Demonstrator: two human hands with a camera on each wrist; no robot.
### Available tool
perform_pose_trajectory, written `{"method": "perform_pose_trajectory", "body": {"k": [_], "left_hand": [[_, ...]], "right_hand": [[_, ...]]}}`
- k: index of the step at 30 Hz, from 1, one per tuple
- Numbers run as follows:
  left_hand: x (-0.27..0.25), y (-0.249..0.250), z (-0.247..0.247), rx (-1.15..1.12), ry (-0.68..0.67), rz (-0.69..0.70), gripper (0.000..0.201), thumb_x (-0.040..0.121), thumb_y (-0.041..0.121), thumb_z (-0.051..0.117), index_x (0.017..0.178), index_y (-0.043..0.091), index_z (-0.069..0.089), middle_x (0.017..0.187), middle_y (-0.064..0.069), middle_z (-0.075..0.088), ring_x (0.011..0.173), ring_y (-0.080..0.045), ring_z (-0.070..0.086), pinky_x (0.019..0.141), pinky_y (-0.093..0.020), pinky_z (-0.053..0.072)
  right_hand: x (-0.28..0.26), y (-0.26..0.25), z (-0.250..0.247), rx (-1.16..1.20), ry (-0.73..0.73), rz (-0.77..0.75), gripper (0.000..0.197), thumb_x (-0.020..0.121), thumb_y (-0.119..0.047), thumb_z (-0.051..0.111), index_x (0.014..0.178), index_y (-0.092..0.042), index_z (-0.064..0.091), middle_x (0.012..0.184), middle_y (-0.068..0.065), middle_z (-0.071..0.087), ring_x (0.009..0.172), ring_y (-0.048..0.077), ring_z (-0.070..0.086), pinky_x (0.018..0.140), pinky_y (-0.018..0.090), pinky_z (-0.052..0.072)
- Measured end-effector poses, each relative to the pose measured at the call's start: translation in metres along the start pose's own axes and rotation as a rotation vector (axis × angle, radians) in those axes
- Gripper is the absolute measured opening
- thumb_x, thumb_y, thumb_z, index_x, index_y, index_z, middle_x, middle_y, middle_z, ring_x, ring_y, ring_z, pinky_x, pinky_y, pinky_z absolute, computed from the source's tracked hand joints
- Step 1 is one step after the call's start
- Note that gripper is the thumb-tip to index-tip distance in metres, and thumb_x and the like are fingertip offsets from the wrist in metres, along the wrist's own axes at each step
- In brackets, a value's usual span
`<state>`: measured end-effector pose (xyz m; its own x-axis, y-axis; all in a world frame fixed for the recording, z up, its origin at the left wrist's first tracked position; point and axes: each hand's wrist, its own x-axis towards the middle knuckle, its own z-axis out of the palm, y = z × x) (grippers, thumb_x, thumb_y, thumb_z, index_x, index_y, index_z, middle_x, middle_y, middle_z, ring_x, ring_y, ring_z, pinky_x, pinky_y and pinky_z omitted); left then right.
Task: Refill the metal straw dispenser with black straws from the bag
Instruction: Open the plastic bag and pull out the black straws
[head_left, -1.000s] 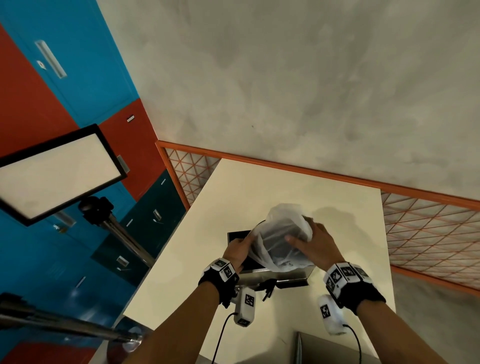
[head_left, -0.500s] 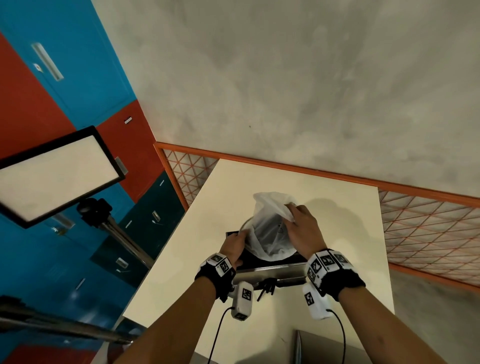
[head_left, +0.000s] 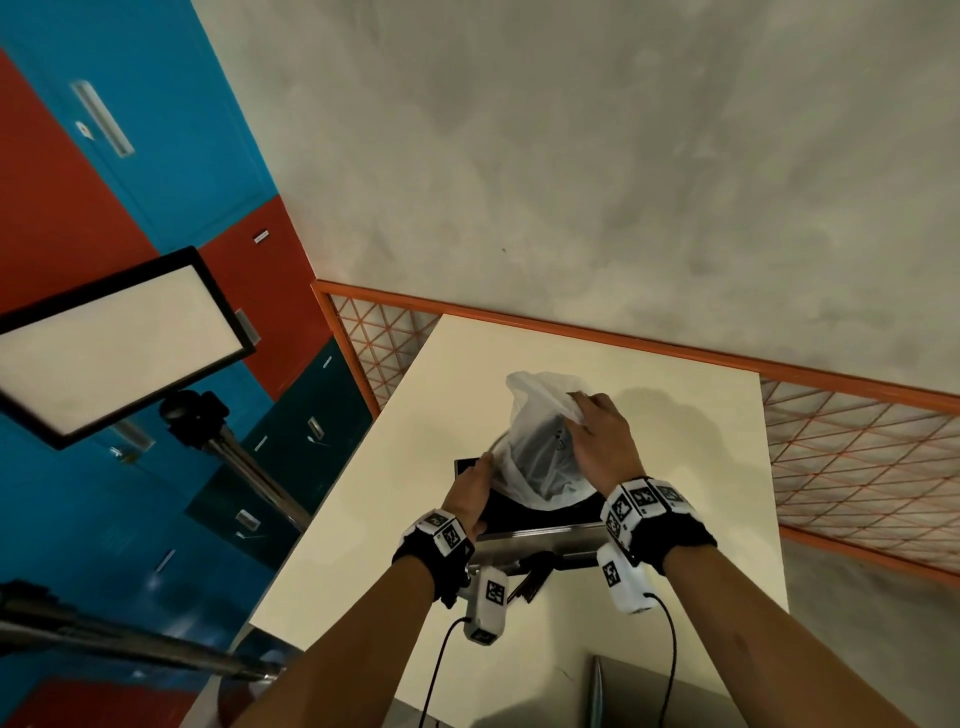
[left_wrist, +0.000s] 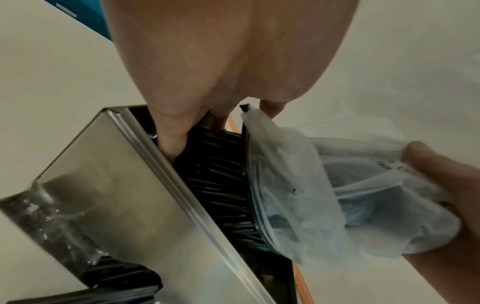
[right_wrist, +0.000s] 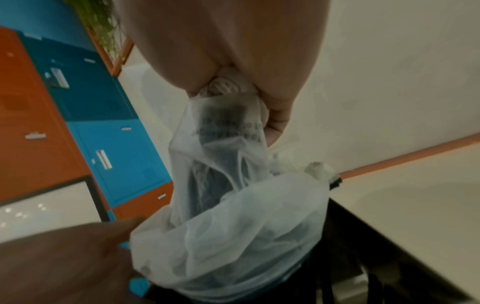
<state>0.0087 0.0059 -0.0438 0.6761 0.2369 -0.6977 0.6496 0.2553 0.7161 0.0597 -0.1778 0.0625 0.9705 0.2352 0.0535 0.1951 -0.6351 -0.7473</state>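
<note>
Cream laminate is what the table (head_left: 597, 364) is topped with, and it's set into a corner against a mottled grey plaster wall (head_left: 571, 156). An orange-framed mesh railing (head_left: 852, 447) is run along the table's far and left edges. Lockers (head_left: 171, 156) in blue, red-orange and dark teal are stacked up on the left, and a lit panel light (head_left: 104, 343) on a stand is parked in front of them.

The metal straw dispenser (left_wrist: 124, 195) is stood on the table, open at the top, with black straws (left_wrist: 221, 185) packed inside. The translucent plastic bag (head_left: 540, 447) is held over that opening, its lower end drooped into it, with dark contents seen through the film. The bag's upper part is pinched in the curled fingers of the right hand (head_left: 602, 441). The left hand (head_left: 470, 493) is kept at the dispenser's left end, thumb tucked inside the rim; whether the bag's edge is actually gripped by it can't be told.
</note>
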Motion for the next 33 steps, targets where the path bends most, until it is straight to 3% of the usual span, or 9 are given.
{"method": "perform_pose_trajectory", "body": {"k": [4, 7, 10, 13, 16, 19, 27, 30, 33], "left_hand": [[-0.004, -0.001, -0.003, 0.092, -0.048, 0.089, 0.059, 0.088, 0.071, 0.051, 0.118, 0.022, 0.063, 0.124, -0.003, 0.064, 0.118, -0.026, 0.059, 0.107, -0.048, 0.046], [-0.012, -0.001, -0.006, 0.395, -0.049, 0.226, 0.06, 0.094, 0.068, 0.042, 0.125, 0.02, 0.062, 0.127, -0.007, 0.064, 0.121, -0.03, 0.06, 0.106, -0.045, 0.046], [-0.019, 0.001, -0.005, 0.787, 0.015, 0.337, 0.053, 0.104, 0.056, 0.036, 0.128, 0.016, 0.06, 0.123, -0.008, 0.065, 0.113, -0.032, 0.06, 0.089, -0.033, 0.042], [-0.027, -0.002, -0.006, 0.937, 0.012, 0.431, 0.039, 0.105, 0.039, 0.046, 0.134, 0.015, 0.055, 0.123, -0.01, 0.066, 0.112, -0.032, 0.061, 0.081, -0.029, 0.04], [-0.025, -0.006, -0.008, 0.981, 0.02, 0.518, 0.037, 0.102, 0.022, 0.05, 0.138, 0.014, 0.054, 0.129, -0.015, 0.061, 0.114, -0.034, 0.059, 0.084, -0.029, 0.042], [-0.024, -0.014, -0.011, 1.02, 0.003, 0.58, 0.048, 0.096, 0.016, 0.057, 0.143, 0.013, 0.049, 0.139, -0.015, 0.045, 0.119, -0.036, 0.055, 0.1, -0.034, 0.043], [-0.015, -0.036, 0.001, 1.109, -0.023, 0.594, 0.082, 0.094, 0.048, 0.062, 0.159, 0.019, 0.022, 0.166, -0.009, 0.014, 0.149, -0.033, 0.025, 0.119, -0.044, 0.03], [-0.015, -0.041, 0.008, 1.113, 0.017, 0.644, 0.093, 0.086, 0.056, 0.065, 0.16, 0.018, 0.021, 0.165, -0.008, 0.019, 0.149, -0.032, 0.021, 0.121, -0.047, 0.025], [-0.008, -0.045, 0.011, 1.16, 0.118, 0.783, 0.096, 0.077, 0.061, 0.052, 0.157, 0.013, 0.03, 0.156, -0.013, 0.039, 0.144, -0.034, 0.034, 0.119, -0.045, 0.028]], "right_hand": [[0.004, 0.005, -0.005, 0.015, 0.034, 0.005, 0.035, 0.096, -0.012, 0.046, 0.129, -0.013, 0.057, 0.119, 0.009, 0.054, 0.101, 0.027, 0.057, 0.084, 0.023, 0.036], [0.005, 0.01, -0.006, -0.021, -0.015, 0.027, 0.034, 0.097, -0.015, 0.046, 0.129, -0.015, 0.057, 0.12, 0.01, 0.054, 0.103, 0.029, 0.057, 0.085, 0.025, 0.037], [0.003, 0.017, -0.007, 0.002, 0.016, 0.042, 0.033, 0.097, -0.016, 0.044, 0.127, -0.017, 0.058, 0.117, 0.008, 0.056, 0.101, 0.027, 0.057, 0.085, 0.026, 0.039], [-0.003, 0.02, -0.008, 0.005, -0.016, 0.045, 0.029, 0.099, -0.018, 0.044, 0.124, -0.016, 0.059, 0.111, 0.009, 0.059, 0.101, 0.029, 0.058, 0.082, 0.027, 0.038], [-0.008, 0.016, -0.014, 0.159, 0.034, 0.056, 0.029, 0.1, -0.017, 0.043, 0.125, -0.015, 0.059, 0.111, 0.012, 0.062, 0.102, 0.03, 0.058, 0.087, 0.034, 0.044], [-0.011, 0.016, -0.014, 0.141, -0.024, 0.054, 0.033, 0.102, -0.025, 0.044, 0.133, -0.018, 0.053, 0.114, 0.013, 0.062, 0.105, 0.031, 0.059, 0.089, 0.036, 0.045], [-0.018, 0.021, 0.0, -0.222, -0.27, 0.078, 0.073, 0.069, -0.038, 0.075, 0.131, -0.018, 0.043, 0.127, 0.006, 0.051, 0.114, 0.03, 0.052, 0.086, 0.032, 0.045], [-0.018, 0.011, 0.001, -0.171, -0.262, 0.066, 0.061, 0.075, -0.021, 0.073, 0.129, -0.013, 0.048, 0.126, 0.01, 0.053, 0.116, 0.031, 0.051, 0.085, 0.028, 0.041], [-0.019, -0.006, 0.002, -0.133, -0.247, 0.0, 0.053, 0.088, -0.012, 0.062, 0.138, -0.009, 0.046, 0.137, 0.012, 0.051, 0.125, 0.03, 0.049, 0.099, 0.031, 0.038]]}}
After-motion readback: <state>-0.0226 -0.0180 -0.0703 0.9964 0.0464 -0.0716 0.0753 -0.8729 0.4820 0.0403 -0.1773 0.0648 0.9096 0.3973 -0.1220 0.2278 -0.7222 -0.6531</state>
